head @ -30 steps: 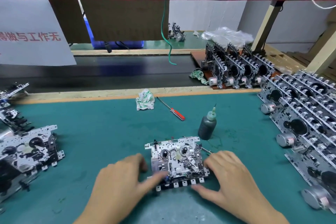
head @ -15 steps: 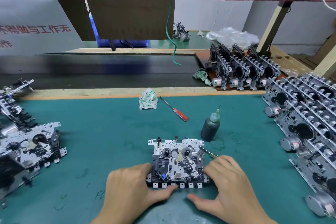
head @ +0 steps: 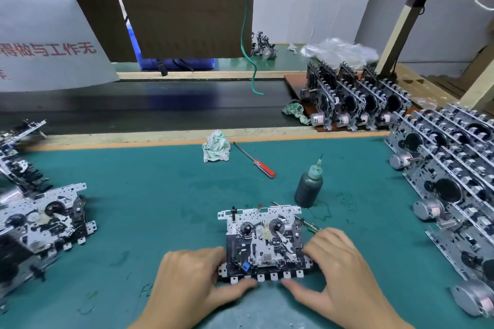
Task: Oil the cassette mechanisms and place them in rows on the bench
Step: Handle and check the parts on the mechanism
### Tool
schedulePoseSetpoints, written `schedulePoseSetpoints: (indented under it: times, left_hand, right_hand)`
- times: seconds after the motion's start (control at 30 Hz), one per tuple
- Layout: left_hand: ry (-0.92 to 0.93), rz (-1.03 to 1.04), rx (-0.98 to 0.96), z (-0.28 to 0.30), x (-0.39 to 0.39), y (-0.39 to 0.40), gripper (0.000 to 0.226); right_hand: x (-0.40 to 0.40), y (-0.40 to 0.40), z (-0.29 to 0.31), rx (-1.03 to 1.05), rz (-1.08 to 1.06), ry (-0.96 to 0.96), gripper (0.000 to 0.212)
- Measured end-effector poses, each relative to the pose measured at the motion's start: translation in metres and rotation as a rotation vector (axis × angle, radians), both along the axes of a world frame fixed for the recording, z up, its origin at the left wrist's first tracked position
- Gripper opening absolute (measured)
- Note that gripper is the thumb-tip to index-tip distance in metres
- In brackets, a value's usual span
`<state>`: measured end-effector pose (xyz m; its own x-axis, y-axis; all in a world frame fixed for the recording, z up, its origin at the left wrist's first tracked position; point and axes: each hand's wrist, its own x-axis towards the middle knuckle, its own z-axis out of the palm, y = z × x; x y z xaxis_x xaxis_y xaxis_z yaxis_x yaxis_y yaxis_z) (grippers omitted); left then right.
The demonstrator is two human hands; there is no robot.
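At your 9 o'clock, a pile of cassette mechanisms (head: 40, 224) crowds the left edge of the green bench mat (head: 149, 195), running out of view. Bare mat lies open between that pile and your hands.

Your left hand (head: 192, 283) grips the left side of one cassette mechanism (head: 263, 246) lying flat at 6 o'clock near the front edge, fingers curled against its side, thumb under its front row of tabs. Your right hand (head: 339, 275) holds the right side the same way, thumb at the front edge.

Just beyond the mechanism at 1 o'clock, a dark oil bottle (head: 308, 187) stands upright with its thin nozzle pointing up, beside a stain on the mat. At 12 o'clock, well apart, lie a crumpled rag (head: 216, 146) and a red-handled screwdriver (head: 255, 161), near the wooden strip edging the mat.

At 3 o'clock, rows of mechanisms (head: 454, 184) stand on edge, filling the right side. Another set (head: 358, 99) sits on a brown board at 2 o'clock.

Behind the strip runs a dark conveyor belt (head: 147, 107). A white sign with red characters (head: 42, 27) hangs at 10 o'clock.
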<state>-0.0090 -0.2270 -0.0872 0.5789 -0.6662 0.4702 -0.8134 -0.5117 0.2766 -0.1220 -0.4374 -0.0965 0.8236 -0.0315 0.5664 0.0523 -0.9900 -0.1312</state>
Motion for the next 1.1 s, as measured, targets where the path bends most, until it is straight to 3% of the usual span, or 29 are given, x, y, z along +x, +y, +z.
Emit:
schedulePoseSetpoints:
  times: [0.27,0.47,0.7,1.1]
  left_hand:
    - [0.031,0.162,-0.013,0.000,-0.010,-0.012,0.065]
    - [0.069,0.012,0.037,0.002,0.000,-0.002,0.072]
    - [0.081,-0.115,0.060,0.000,0.001,0.003,0.062]
    - [0.166,-0.027,0.046,-0.001,-0.003,0.001,0.052]
  right_hand:
    - [-0.001,0.002,-0.001,0.022,0.020,-0.028,0.053]
    - [0.001,0.005,-0.002,-0.035,-0.054,-0.090,0.059]
    - [0.000,0.006,-0.002,-0.036,-0.104,-0.084,0.060]
    - [-0.002,-0.001,-0.004,-0.018,0.025,-0.065,0.056]
